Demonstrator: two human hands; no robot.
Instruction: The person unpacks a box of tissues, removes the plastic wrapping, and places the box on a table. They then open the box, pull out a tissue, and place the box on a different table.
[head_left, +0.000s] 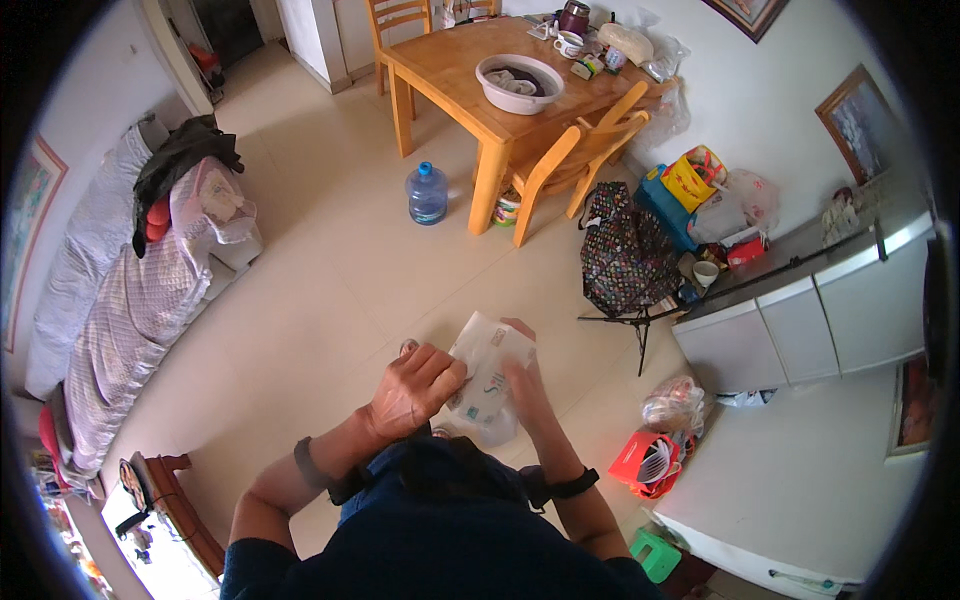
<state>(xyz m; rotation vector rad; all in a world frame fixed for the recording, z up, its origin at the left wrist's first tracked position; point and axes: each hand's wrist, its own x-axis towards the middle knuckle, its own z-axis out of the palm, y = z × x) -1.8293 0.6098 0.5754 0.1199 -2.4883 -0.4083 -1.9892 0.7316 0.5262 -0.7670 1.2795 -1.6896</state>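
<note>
Both my hands are in front of my body, above the tiled floor (300, 300). My left hand (420, 390) is closed with its fingers curled on the left edge of a white printed plastic packet (487, 367). On the packet's right side is my right hand (529, 375), somewhat blurred, its fingers partly behind the packet and its thumb across the front. Translucent plastic hangs below the packet, near my clothes. The packet bears writing, and what is inside it cannot be seen.
Ahead stands a wooden table (442, 52) with a pink basin (520, 105) and a wooden chair (547, 165). A blue water jug (427, 195) is on the floor. To the right are a patterned bag (626, 255) and a red bag (637, 457); a covered sofa (135, 315) is at left.
</note>
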